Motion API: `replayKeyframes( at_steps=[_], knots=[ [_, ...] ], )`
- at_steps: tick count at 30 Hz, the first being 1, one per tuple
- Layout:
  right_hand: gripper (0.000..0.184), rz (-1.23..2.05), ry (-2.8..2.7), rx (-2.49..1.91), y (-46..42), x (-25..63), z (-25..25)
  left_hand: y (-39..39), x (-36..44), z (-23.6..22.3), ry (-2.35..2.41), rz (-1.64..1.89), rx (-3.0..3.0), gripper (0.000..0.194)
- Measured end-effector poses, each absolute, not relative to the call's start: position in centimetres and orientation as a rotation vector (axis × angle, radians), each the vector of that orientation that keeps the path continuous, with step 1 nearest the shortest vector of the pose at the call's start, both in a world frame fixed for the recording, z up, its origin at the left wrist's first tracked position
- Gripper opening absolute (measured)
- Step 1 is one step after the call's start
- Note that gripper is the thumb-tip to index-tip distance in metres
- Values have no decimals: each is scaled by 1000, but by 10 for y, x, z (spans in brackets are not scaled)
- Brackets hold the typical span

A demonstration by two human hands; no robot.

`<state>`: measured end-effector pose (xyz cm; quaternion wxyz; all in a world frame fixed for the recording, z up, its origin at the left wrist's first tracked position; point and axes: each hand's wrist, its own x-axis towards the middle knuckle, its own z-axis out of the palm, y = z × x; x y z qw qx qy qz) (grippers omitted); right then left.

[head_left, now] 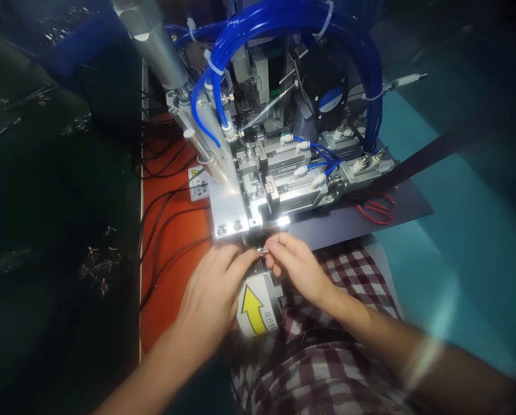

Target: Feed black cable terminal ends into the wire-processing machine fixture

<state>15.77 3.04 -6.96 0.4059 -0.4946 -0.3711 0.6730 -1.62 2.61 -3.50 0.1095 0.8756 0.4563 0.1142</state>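
My right hand (293, 260) pinches a small shiny metal piece (263, 251) between thumb and forefinger, just in front of the machine (279, 178). My left hand (217, 282) lies against the front edge of the machine's metal plate (227, 210), its thumb reaching to the same small piece. The left fingertips are hidden beneath the plate's edge, so their hold does not show. Below the two hands sits a round part bearing a white label (255, 305) with a yellow arrow. The small piece's exact kind is too tiny to make out.
Blue air hoses (292, 14) arch over the machine. Black cables (166, 219) run across the orange surface (175, 276) at left. Several small thin pieces (102, 265) lie scattered on the dark surface further left. A red cord (376, 210) lies on the grey plate at right.
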Motion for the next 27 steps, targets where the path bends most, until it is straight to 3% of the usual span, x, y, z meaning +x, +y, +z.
replayKeyframes(
  at_steps=[5,13,21,27],
  knots=[
    [20,1642,-899,-1342,30,152,-71,26,-13,-37,1375,311,2601,40],
    [30,1771,-851,-1214,29,157,-74,25,-20,-45,1370,430,2585,36],
    [27,1631,-876,-1277,26,147,-73,25,-21,-44,1329,475,2587,32],
    [26,1793,-748,-1175,29,151,-75,29,-19,-36,1324,494,2547,32]
  ],
)
